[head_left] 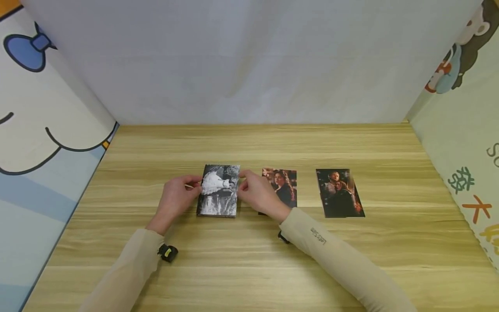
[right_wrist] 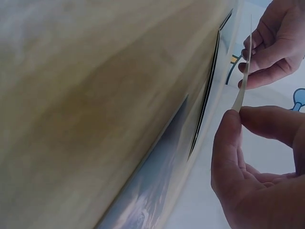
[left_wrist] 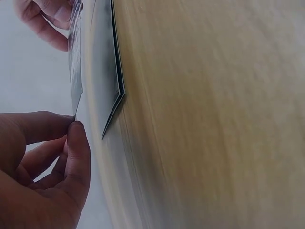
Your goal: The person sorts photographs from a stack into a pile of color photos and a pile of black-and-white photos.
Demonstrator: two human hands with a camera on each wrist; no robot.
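A black-and-white photo card [head_left: 219,190] showing a pale dress is held up between both hands. My left hand [head_left: 180,193] pinches its left edge between thumb and forefinger. On the opposite edge, my right hand [head_left: 259,193] does the same. Seen edge-on in the right wrist view, the raised card [right_wrist: 246,78] is thin and slightly bowed. Beneath it lies a small stack of cards [left_wrist: 107,71], apart from the held one in the left wrist view. A colour photo card of a person in dark clothing [head_left: 286,184] lies partly covered by my right hand and wrist.
Farther right lies another colour photo card [head_left: 340,193] with two figures, another card edge peeking out beneath it. All rest on a wood-grain table [head_left: 241,268]. A pale cloth wall [head_left: 249,65] stands behind, with printed panels at both sides.
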